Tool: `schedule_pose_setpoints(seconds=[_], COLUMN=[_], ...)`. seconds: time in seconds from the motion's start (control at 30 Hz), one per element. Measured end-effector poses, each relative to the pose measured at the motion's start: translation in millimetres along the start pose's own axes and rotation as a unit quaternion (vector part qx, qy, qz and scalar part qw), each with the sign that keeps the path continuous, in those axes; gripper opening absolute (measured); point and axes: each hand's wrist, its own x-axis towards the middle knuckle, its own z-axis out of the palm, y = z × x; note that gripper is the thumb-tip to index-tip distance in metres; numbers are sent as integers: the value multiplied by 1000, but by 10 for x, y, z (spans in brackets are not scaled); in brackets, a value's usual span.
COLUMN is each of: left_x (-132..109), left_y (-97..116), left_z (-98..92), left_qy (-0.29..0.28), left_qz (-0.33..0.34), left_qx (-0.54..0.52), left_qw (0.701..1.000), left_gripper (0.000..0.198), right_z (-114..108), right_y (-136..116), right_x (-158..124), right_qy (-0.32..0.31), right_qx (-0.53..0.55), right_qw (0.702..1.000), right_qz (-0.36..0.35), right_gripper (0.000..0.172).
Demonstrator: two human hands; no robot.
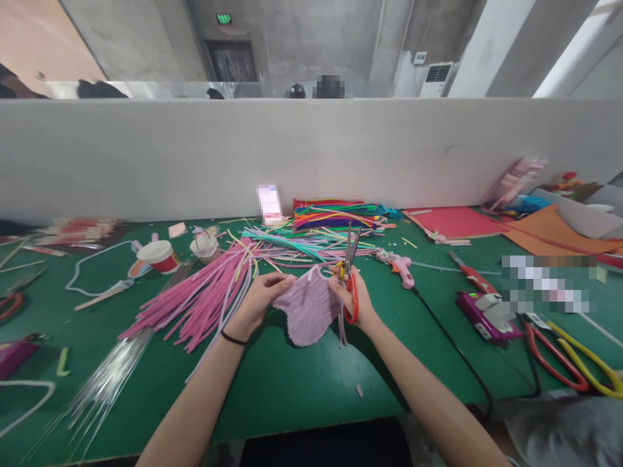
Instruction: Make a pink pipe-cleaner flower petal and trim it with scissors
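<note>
A fuzzy light-purple piece (307, 312), apparently made of pipe cleaners set side by side, is held up between my two hands over the green table. My left hand (267, 293) pinches its upper left edge. On the other side my right hand (351, 299) grips its upper right edge and also carries red-handled scissors (354, 301), blades pointing up and slightly parted. Thin purple strands dangle below my right hand. Just left of my left hand lies a bundle of pink pipe cleaners (204, 298).
Coloured pipe cleaners (335, 217) lie behind my hands. A pink glue gun (403, 271) with a black cord is to the right, near a purple power strip (487, 316) and large shears (559, 360). A paper cup (159, 257) stands left. A low partition (195, 149) closes off the back.
</note>
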Motion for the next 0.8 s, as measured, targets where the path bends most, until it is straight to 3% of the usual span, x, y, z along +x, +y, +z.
schedule_pose_setpoints(seconds=[0.33,0.53,0.6,0.7,0.8], left_x=[-17,-38,-34,-9,30], left_y=[27,-12,-18,-32,-60], left_z=[-23,93,105,80,40], left_qy=[-62,-37,-15,31,69], left_qz=[8,-16,-13,-5,-12], left_qx=[83,45,24,-9,-63], left_qw=[995,998,1000,999,996], left_gripper=[25,28,29,31,32], right_z=[-9,-42,-109,-214,-265], right_y=[59,21,-16,-54,-58], right_x=[23,31,25,11,-2], right_qy=[4,58,77,97,96], right_qx=[-5,-124,-239,-399,-461], right_qw=[1000,991,967,901,861], right_qz=[23,0,-42,-143,-193], right_gripper=[43,31,31,32,31])
